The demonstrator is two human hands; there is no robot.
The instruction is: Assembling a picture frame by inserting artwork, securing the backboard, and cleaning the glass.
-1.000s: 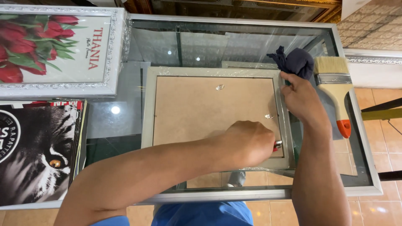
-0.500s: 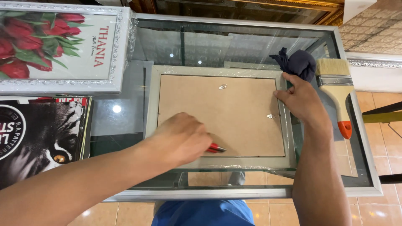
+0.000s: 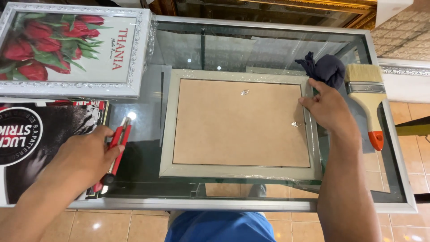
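Cutter [image 3: 117, 150]: your left hand [image 3: 85, 159], closed around it, has carried it off the frame to the glass table [image 3: 188, 49].
Frame [image 3: 242, 123]: face-down, centre; your right hand [image 3: 329, 110] presses flat, holding nothing.

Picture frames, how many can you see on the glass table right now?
2. One silver frame lies face down mid-table, its right edge under the right hand. A white frame with red tulips sits at the far left corner. Others may be hidden.
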